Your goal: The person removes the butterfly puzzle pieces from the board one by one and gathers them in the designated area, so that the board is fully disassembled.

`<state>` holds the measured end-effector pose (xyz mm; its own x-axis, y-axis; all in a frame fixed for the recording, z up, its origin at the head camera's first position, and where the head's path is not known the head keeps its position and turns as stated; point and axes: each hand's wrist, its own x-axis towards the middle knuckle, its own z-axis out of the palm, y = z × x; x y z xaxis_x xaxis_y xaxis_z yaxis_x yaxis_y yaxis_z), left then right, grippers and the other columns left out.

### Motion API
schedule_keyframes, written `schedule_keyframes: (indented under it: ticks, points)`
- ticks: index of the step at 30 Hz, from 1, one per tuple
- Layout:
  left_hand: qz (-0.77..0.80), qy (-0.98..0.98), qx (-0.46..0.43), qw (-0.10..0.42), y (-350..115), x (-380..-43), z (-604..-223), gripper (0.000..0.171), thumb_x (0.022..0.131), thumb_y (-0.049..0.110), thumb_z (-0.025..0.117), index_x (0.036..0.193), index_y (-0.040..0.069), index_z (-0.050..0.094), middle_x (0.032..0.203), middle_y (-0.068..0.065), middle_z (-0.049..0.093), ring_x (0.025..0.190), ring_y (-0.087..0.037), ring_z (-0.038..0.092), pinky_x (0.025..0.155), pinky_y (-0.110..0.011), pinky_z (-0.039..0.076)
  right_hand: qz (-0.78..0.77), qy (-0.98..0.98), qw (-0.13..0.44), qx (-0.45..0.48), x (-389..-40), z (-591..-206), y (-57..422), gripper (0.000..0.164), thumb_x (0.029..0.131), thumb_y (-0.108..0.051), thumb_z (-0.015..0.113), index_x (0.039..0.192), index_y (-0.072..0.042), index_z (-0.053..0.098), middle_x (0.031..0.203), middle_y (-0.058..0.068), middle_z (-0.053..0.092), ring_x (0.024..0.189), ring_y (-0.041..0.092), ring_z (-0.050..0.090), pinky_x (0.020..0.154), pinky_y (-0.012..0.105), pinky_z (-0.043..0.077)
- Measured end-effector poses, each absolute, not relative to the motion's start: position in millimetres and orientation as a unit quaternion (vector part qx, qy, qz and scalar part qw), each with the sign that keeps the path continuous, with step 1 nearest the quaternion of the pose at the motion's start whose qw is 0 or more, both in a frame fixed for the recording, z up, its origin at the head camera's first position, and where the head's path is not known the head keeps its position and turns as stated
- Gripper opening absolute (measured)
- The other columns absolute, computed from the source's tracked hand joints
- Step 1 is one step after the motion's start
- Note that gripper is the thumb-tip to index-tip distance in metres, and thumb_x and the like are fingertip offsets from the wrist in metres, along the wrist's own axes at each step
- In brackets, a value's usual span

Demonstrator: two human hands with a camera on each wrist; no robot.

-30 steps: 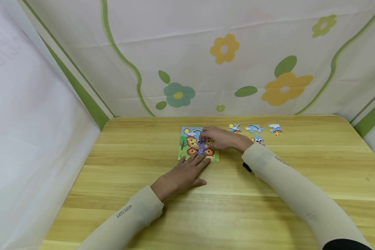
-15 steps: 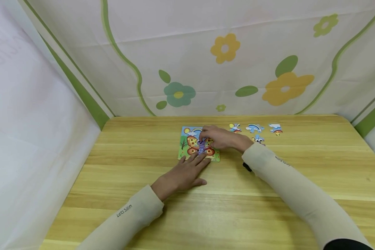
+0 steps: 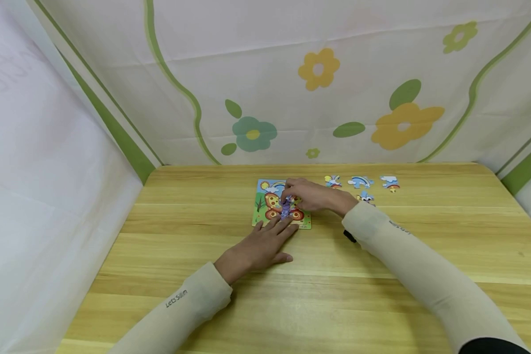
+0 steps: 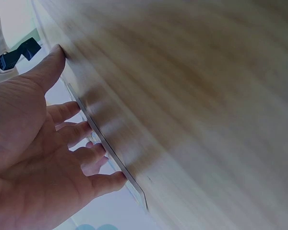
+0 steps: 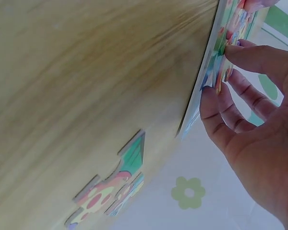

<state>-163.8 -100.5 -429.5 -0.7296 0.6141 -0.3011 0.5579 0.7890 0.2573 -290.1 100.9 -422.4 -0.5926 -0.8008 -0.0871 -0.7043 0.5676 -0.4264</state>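
A butterfly jigsaw puzzle board [image 3: 258,216] lies toward the back of the table, with a sun, rainbow and red-yellow wings on it. My left hand [image 3: 262,247] rests with spread fingers on its near edge; in the left wrist view those fingertips [image 4: 116,181] touch the rim. From the right, my right hand [image 3: 314,194] reaches over the board's upper right part. Its thumb and fingers pinch a colourful puzzle piece [image 5: 222,76] at the board in the right wrist view. The hand hides part of the piece and the right wing in the head view.
Loose puzzle pieces lie right of the board: one with a yellow patch [image 3: 333,181], a rainbow piece [image 3: 360,182], a cloud piece [image 3: 390,183] and a blue piece with eyes [image 3: 365,197] beside the right sleeve [image 3: 380,231]. A flowered cloth [image 3: 287,108] hangs behind the table [image 3: 318,305].
The fingers of my right hand shift slightly over the butterfly's head, covering more of its eyes. My left hand stays in place on the board's near edge.
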Motion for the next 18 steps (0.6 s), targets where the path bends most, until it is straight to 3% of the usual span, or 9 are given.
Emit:
schedule_keyframes:
  ticks: [18]
  points:
    - [0.071,0.929,0.310,0.189,-99.6,-164.6,-431.4,0.077,0.106,0.053,0.053,0.170,0.023,0.020,0.178,-0.001,0.010,0.164,-0.031,0.013,0.127,-0.063,0.021,-0.153,0.881,0.159,-0.418,-289.6,-416.0,99.2,0.043,0.087,0.006,0.076,0.125,-0.012,0.075,0.126,0.012,0.061,0.119,0.032,0.056,0.109,0.051,0.046]
